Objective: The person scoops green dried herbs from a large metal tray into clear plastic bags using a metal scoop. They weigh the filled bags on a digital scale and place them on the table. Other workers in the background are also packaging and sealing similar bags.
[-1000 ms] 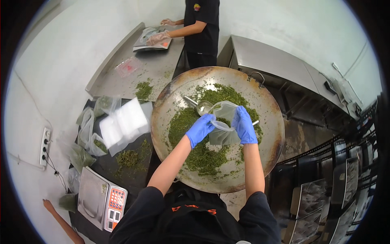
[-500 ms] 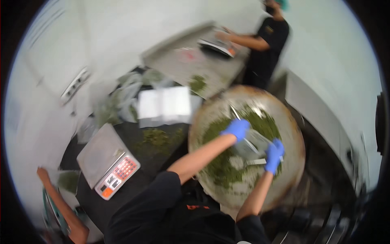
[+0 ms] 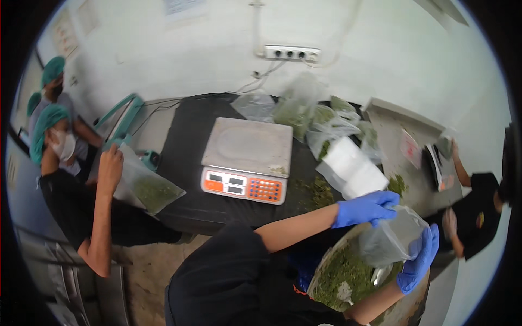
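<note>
I hold a clear plastic bag [image 3: 387, 239] above a large round pan of chopped green leaves [image 3: 348, 269]. My left hand [image 3: 365, 209] in a blue glove grips the bag's upper left edge. On the bag's right edge, my right hand [image 3: 421, 262], also gloved, is closed with its fingers pointing up. The bag looks slack, and its mouth seems spread between my hands. A shiny metal utensil [image 3: 381, 275] lies on the leaves below the bag; its full shape is hidden.
A weighing scale [image 3: 247, 160] stands on the black table, beside white sheets [image 3: 353, 168] and bags of leaves [image 3: 296, 111]. At left a co-worker holds a filled bag [image 3: 152, 191] near a teal sealer [image 3: 124, 117]. Another person works at a second scale [image 3: 435, 168] at right.
My view has swung left, bringing people at the left into sight. My right hand has come up from the metal utensil to the bag's edge, and the bag is raised.
</note>
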A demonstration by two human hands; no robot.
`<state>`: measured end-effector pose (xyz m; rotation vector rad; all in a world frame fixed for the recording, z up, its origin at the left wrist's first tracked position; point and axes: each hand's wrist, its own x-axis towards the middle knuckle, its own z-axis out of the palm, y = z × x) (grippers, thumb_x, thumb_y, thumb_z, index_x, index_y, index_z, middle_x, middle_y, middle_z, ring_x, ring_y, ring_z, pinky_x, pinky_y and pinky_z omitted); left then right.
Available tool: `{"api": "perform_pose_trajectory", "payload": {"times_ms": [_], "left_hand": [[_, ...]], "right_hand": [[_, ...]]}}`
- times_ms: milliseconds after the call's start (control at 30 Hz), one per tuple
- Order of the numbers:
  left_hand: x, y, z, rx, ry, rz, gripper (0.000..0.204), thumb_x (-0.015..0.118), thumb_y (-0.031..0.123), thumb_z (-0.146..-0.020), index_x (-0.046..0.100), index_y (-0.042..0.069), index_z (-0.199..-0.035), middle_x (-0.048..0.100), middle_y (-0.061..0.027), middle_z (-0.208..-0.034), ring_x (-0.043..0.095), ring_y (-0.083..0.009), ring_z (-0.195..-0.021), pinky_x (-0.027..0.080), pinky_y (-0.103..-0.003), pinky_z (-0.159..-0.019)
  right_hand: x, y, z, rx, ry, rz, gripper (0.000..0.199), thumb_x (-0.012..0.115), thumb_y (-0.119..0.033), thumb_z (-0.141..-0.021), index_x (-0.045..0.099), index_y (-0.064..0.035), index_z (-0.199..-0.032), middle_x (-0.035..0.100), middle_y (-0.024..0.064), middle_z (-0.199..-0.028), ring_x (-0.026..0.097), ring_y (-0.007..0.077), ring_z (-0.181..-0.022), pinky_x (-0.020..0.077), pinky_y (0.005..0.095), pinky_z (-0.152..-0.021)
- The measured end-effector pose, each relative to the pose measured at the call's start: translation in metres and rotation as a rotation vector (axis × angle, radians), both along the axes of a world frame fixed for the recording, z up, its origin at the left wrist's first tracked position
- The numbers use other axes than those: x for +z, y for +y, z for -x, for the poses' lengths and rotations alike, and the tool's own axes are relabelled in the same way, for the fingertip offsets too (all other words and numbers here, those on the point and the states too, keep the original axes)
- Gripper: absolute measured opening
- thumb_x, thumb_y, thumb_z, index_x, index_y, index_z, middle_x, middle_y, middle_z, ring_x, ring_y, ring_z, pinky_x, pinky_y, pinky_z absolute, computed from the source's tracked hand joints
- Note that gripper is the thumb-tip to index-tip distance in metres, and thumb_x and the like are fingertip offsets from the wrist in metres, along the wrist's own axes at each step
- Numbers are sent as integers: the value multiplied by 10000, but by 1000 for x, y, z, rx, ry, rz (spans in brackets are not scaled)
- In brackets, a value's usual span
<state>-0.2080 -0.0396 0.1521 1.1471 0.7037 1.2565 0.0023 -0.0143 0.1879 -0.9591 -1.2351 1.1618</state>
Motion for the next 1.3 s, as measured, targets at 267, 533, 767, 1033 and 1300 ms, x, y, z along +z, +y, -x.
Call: {"api": "perform_pose_trajectory", "payload": {"times_ms": [267, 533, 767, 1033, 1300], "left_hand": [[28, -100, 138, 982, 1, -19, 174, 563, 141, -840, 410, 71, -796, 344, 40, -598, 372, -19, -469, 396, -206, -378], [-78, -81, 225, 1322, 562, -69, 161, 569, 152, -828, 478, 22, -848, 460, -56, -630, 427, -100, -528, 449, -269, -511], [-140, -107, 185, 1075, 616, -31, 436, 718, 272, -700, 441, 21, -923, 460, -98, -865, 480, -187, -788, 409, -293, -743], [-181, -162, 155, 715, 696, 122, 216, 604, 241, -806, 506, 50, -784, 485, -85, -693, 510, -246, -658, 419, -324, -642], [-166, -173, 175, 1064, 962, -16, 187, 577, 253, -806, 564, 67, -817, 559, -96, -734, 557, -285, -711, 450, -353, -665]], "right_hand": [[15, 29, 247, 484, -436, -216, 418, 575, -135, -839, 440, 90, -1164, 544, 102, -979, 507, 142, -914, 402, 250, -792], [-113, 62, 419, 673, -309, -423, 459, 559, -164, -859, 409, 139, -1169, 501, 205, -1166, 480, 198, -1056, 367, 294, -911], [-216, 94, 373, 545, -342, -423, 240, 614, -149, -812, 413, -21, -782, 451, 5, -738, 406, 90, -675, 376, 235, -632], [-222, 91, 304, 661, -164, 70, 80, 562, -80, -839, 573, -2, -822, 596, 47, -772, 551, 98, -700, 451, 221, -655], [-193, 73, 337, 1029, -314, 32, 220, 496, -31, -841, 581, 53, -1026, 625, 102, -928, 589, 147, -823, 467, 256, -760]]}}
